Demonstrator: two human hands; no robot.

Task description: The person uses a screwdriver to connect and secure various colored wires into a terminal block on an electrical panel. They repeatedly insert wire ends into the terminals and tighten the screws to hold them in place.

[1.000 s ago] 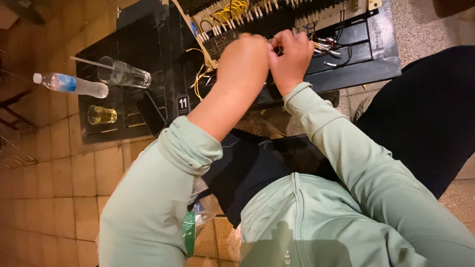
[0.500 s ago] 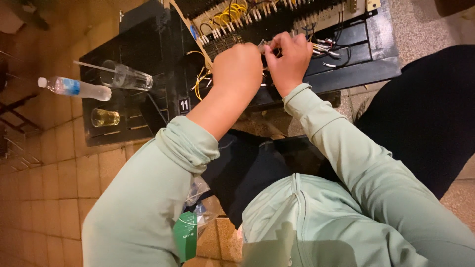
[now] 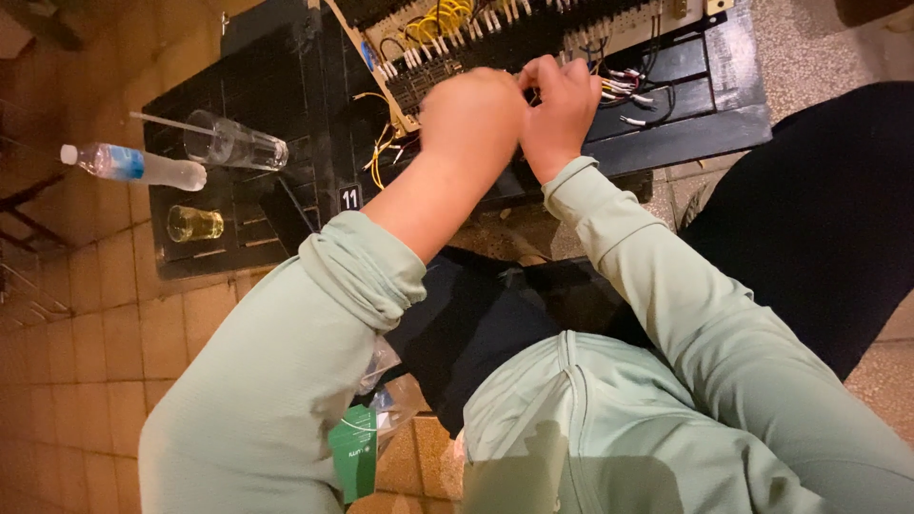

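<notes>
Wires (image 3: pixel 624 90) beyond my fingertips hang loose; yellow ones (image 3: pixel 447 17) look connected. My left hand (image 3: pixel 473 109) and right hand (image 3: pixel 562 105) pinch something, probably a wire.

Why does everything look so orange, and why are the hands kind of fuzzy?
Head view: warm, dim light tints the floor tiles and the mint sleeves orange; the left hand and right hand are softly smeared at the wiring board; the tall glass and the water bottle look sharper.

Panel: beige wiring board (image 3: pixel 533 38) with black terminal rows, lying flat just beyond both hands.
Wires: yellow loops above the left hand (image 3: pixel 471 119); white-tipped ends (image 3: pixel 633 95) right of the right hand (image 3: pixel 562 109).
</notes>
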